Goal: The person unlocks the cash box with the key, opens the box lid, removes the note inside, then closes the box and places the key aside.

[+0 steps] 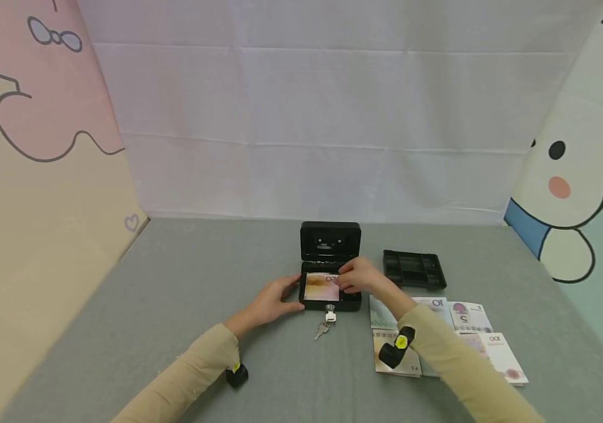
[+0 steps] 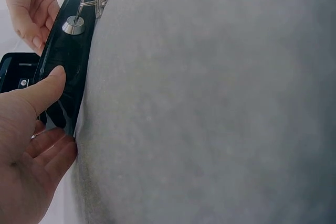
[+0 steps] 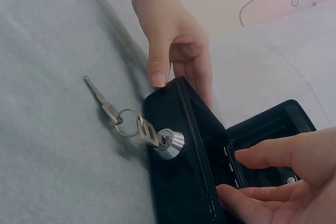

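A black cash box [image 1: 318, 305] stands with its lid [image 1: 330, 232] raised. Inside lies a brown-and-pink banknote [image 1: 318, 288]. My left hand [image 1: 271, 301] holds the box's near left corner; the left wrist view shows its thumb [image 2: 50, 88] on the front face and fingers along the side. My right hand [image 1: 360, 275] reaches into the box, fingertips right at the note's right edge. In the right wrist view its fingers [image 3: 268, 153] are parted over the opening, with no note showing between them. A key sits in the silver lock [image 3: 170, 144], a second key [image 3: 102, 100] hanging from its ring.
A black compartment tray [image 1: 413, 262] lies right of the box. Several piles of banknotes [image 1: 471, 317] are laid out in front of the tray, partly behind my right forearm. Grey cloth [image 1: 174, 282] covers the table, and a white curtain [image 1: 301, 129] hangs behind.
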`<state>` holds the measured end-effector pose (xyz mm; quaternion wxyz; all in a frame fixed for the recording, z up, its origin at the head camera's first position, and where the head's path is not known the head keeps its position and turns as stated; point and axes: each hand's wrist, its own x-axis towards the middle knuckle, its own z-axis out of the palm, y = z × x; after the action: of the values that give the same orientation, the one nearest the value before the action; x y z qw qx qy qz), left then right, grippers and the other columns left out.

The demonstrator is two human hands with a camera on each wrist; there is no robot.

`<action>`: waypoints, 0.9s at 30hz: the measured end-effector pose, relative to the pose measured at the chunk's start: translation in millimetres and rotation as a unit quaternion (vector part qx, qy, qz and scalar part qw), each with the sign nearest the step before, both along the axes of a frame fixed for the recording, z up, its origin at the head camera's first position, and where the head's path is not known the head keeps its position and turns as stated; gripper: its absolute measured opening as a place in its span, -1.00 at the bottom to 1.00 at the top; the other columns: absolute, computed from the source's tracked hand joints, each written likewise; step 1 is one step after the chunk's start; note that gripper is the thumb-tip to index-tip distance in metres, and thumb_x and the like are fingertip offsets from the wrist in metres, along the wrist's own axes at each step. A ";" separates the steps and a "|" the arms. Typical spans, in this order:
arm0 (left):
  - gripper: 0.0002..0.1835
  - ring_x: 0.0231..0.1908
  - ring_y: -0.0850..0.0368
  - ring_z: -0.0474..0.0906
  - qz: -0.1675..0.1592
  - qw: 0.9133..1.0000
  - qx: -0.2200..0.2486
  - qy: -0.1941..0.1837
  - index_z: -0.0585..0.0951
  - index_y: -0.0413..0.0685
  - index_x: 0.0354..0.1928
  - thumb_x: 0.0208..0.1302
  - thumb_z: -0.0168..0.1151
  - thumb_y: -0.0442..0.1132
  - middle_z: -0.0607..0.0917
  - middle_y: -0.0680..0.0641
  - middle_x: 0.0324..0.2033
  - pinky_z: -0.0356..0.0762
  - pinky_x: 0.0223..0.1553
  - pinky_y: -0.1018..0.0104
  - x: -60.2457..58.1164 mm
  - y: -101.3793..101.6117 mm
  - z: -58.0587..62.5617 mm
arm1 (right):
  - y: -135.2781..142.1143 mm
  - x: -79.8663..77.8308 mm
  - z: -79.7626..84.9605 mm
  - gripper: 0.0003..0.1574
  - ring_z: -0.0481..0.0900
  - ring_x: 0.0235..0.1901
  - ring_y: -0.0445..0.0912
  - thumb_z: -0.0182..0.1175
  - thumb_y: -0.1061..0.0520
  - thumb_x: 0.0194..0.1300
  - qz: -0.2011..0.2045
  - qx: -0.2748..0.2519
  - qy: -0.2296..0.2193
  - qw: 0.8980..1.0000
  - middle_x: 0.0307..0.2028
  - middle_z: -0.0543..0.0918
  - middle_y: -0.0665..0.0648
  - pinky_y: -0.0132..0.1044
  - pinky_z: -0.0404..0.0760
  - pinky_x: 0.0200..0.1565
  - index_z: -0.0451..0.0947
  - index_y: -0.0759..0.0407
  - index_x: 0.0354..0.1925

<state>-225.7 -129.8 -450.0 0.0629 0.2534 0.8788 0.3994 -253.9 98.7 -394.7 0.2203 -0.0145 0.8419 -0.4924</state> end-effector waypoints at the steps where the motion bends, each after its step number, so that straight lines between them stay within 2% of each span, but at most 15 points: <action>1: -0.26 0.18 -0.11 0.31 -0.001 1.000 0.002 -0.001 0.25 -0.39 0.25 0.07 0.33 -0.23 0.34 -0.28 0.20 0.44 0.07 0.14 0.1 0.0 0.1 | -1.0 0.1 -0.1 -0.49 0.62 -0.21 0.11 0.18 0.31 0.15 -0.002 0.000 -0.002 1.000 -0.14 0.57 0.41 -0.19 0.64 -0.21 0.36 0.58 0.03; 10: -0.26 0.17 -0.12 0.31 -0.002 1.000 0.008 -0.005 0.25 -0.40 0.25 0.07 0.33 -0.24 0.33 -0.29 0.21 0.41 0.10 0.12 0.3 0.1 1.0 | -7.3 1.0 2.7 -0.43 0.61 -0.21 0.07 0.21 0.31 0.10 0.007 0.055 0.014 0.998 -0.14 0.56 0.41 -0.26 0.65 -0.26 0.33 0.62 0.04; 16: -0.26 0.16 -0.12 0.33 -0.001 1.000 0.003 -0.001 0.25 -0.39 0.24 0.07 0.33 -0.23 0.33 -0.28 0.21 0.41 0.10 0.14 -0.5 -0.4 -0.8 | -11.4 0.9 1.9 -0.37 0.59 -0.20 0.06 0.22 0.30 0.09 0.006 0.079 0.006 0.997 -0.04 0.49 0.43 -0.25 0.65 -0.25 0.28 0.62 0.07; 22: -0.26 0.16 -0.11 0.34 0.000 1.000 0.000 0.000 0.25 -0.38 0.25 0.07 0.33 -0.21 0.34 -0.28 0.21 0.42 0.09 0.13 -0.9 -1.0 -1.7 | -12.8 1.1 -1.1 -0.35 0.57 -0.14 0.10 0.18 0.34 0.12 -0.004 0.052 -0.004 0.999 0.04 0.42 0.47 -0.20 0.63 -0.19 0.22 0.62 0.12; 27: -0.26 0.16 -0.12 0.34 0.000 1.000 0.003 -0.001 0.24 -0.38 0.25 0.07 0.33 -0.23 0.34 -0.29 0.21 0.41 0.10 0.12 -0.9 -1.4 -1.9 | -13.7 1.4 -5.1 -0.35 0.54 -0.09 0.15 0.11 0.40 0.14 -0.025 -0.005 -0.004 1.000 -0.07 0.51 0.44 -0.12 0.60 -0.11 0.16 0.62 0.16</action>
<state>-226.7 -131.2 -452.0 0.0632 0.2533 0.8774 0.4024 -252.6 85.0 -399.7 0.2117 0.0075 0.8385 -0.5021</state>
